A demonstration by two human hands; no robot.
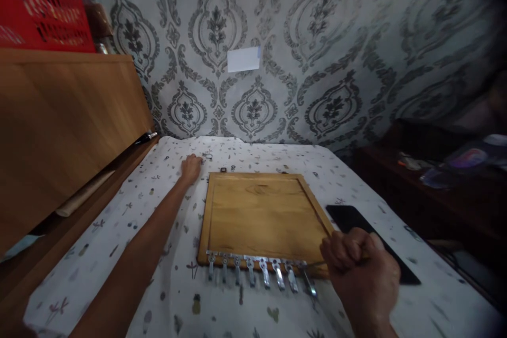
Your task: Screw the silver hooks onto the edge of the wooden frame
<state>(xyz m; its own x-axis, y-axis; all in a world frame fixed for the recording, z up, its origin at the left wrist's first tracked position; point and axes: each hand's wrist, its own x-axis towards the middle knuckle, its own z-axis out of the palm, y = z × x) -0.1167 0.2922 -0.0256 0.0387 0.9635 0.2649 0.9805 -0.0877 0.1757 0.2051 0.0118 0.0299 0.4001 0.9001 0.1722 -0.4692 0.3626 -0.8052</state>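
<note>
Right hand clenched around a thin tool — metal clips just left of it; left hand curled on the table, grip unclear.

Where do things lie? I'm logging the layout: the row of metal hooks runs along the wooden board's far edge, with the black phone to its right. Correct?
Not quite. The head view shows the row of metal hooks along the near edge of the wooden board, by the right hand holding a thin tool. The black phone does lie to its right.
</note>
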